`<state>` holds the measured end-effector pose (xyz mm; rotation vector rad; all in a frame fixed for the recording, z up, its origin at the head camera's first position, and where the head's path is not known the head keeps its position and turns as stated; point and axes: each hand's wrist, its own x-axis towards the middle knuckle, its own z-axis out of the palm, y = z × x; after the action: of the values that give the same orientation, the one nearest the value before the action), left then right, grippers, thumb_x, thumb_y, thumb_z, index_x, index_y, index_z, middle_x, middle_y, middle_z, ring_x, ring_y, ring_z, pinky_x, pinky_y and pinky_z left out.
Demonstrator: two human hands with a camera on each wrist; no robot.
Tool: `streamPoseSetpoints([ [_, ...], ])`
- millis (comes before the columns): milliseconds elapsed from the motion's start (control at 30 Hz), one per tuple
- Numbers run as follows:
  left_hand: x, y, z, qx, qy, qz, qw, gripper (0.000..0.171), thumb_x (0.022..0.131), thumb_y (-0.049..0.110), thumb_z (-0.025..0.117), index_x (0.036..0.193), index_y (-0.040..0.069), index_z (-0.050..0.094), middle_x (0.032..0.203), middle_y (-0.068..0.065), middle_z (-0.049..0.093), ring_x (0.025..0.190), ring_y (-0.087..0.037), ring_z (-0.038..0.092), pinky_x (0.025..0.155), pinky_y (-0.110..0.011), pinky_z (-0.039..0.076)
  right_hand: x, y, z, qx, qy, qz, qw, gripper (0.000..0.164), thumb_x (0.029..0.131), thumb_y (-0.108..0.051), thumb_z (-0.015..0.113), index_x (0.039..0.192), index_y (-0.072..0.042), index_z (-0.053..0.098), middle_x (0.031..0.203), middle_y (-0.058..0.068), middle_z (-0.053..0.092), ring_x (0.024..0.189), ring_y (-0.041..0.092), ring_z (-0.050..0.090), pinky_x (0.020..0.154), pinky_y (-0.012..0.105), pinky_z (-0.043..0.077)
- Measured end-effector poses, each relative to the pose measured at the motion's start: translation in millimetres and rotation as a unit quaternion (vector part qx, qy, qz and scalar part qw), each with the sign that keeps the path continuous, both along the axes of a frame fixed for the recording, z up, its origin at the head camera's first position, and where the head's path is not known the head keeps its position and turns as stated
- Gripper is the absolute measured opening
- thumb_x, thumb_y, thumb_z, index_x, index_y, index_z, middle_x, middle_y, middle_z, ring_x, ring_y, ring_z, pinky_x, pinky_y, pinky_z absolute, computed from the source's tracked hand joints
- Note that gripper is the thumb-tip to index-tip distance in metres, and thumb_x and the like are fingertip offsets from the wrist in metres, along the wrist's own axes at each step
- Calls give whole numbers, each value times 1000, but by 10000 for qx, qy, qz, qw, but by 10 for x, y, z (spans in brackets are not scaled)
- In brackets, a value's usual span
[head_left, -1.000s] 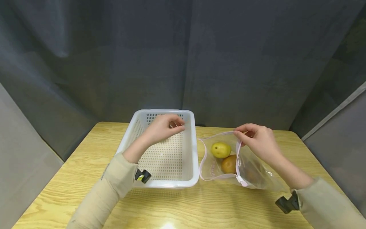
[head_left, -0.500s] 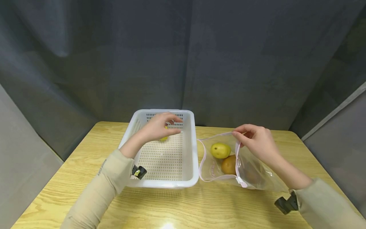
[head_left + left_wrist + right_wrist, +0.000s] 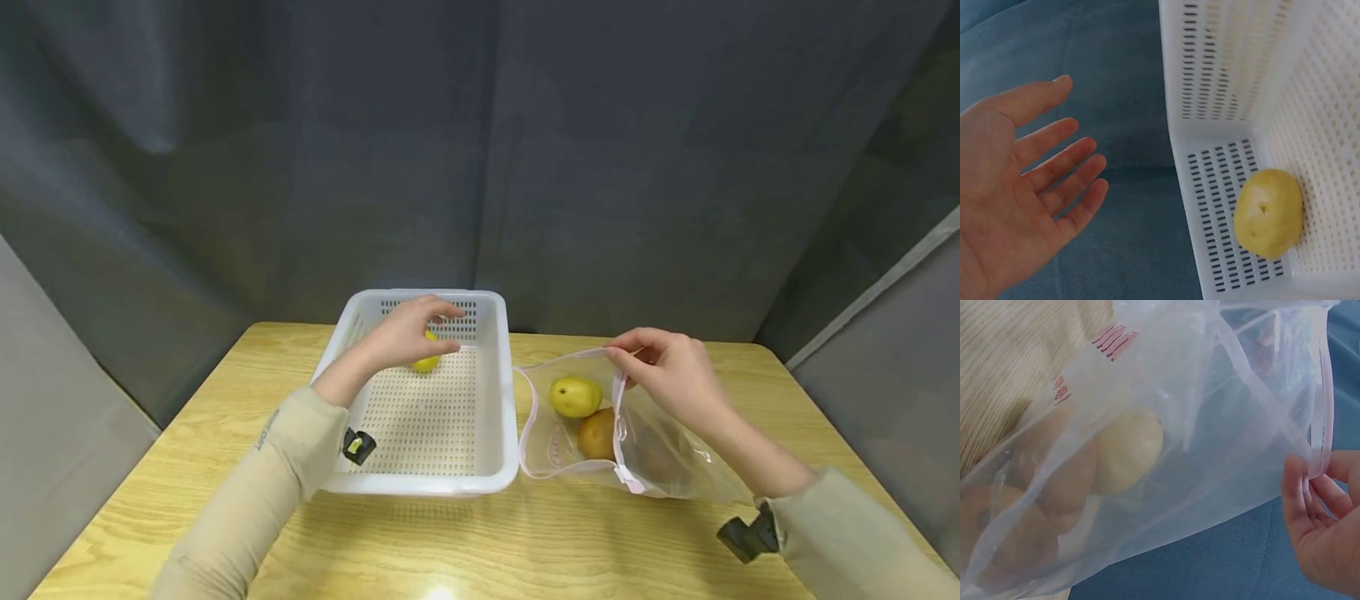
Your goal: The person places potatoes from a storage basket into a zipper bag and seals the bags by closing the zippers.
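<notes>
My left hand (image 3: 405, 335) hovers over the far part of a white perforated plastic basket (image 3: 420, 484), fingers spread and holding nothing. Below it in the basket lies a yellow fruit (image 3: 426, 364), partly covered by the hand; the left wrist view shows this yellow fruit (image 3: 1269, 214) whole, with small dimples. My right hand (image 3: 678, 373) pinches the pink-edged mouth of a clear zip bag (image 3: 663, 467) between thumb and fingers and keeps it raised. Through the mouth show a yellow fruit (image 3: 575, 397) and an orange-brown fruit (image 3: 597, 433). More round brownish fruit (image 3: 997, 531) shows blurred through the plastic.
Basket and bag stand side by side on a light wooden table (image 3: 457, 542), the bag's mouth close to the basket's right wall. A dark curtain (image 3: 480, 167) hangs behind the table, and grey panels (image 3: 45, 417) flank it.
My left hand has drawn slightly left and its fingers have spread apart. The yellow fruit in the basket, hidden one second ago, now shows. My right hand and the bag stay nearly where they were.
</notes>
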<state>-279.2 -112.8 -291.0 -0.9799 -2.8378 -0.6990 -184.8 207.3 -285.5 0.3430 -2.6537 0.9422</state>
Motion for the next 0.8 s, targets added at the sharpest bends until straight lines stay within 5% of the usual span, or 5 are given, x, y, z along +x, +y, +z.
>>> streamPoseSetpoints([
  [800, -264, -42, -172, -420, -402, 285, 9979, 53, 76, 28, 69, 125, 13, 54, 129, -5, 51, 117, -25, 47, 98, -43, 38, 8, -3, -18, -21, -77, -3, 10000, 19, 86, -28, 61, 91, -11, 68, 65, -1, 64, 57, 14, 60, 53, 23, 45],
])
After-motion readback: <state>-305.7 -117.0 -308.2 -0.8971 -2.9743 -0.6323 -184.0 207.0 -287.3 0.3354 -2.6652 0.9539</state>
